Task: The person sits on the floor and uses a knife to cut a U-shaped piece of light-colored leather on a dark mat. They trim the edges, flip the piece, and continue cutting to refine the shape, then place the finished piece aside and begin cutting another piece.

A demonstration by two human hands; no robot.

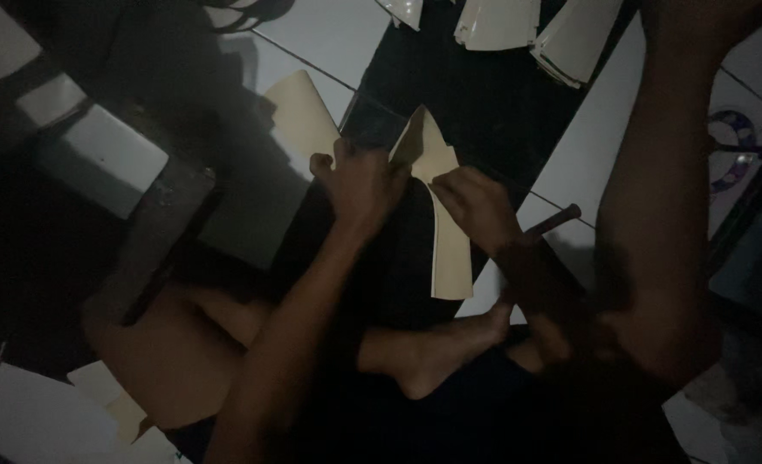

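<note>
From the head camera we look down on a dim floor where a person sits with bare legs folded. Both of our hands meet at one cream card strip (pixel 444 215), a long piece that is narrow in the middle and wider at its lower end. It lies on a dark mat (pixel 484 94) in front of us, with its pointed top lifted up.

Our left hand (pixel 359 185) is closed, and its fingers pinch the top of the strip from the left side. Our right hand (pixel 477 206) is also closed on the strip, pressing its top edge from the right. We think the hands are bending or folding the top into a point, but the light is poor, so we cannot be sure. We judge that the next move needs a steady pinch from both sides, so the fold stays even.

A dark stick-like tool (pixel 555 220) lies just beside the right wrist. We cannot tell what kind it is.

Another cream piece (pixel 302 112) lies on the pale floor tiles (pixel 329 34), just left of the left hand. More pale cut pieces (pixel 518 26) sit in a row at the top of the mat, well apart from the hands. A pale box shape (pixel 110 159) sits far left. We see no labels or signs on anything.
</note>
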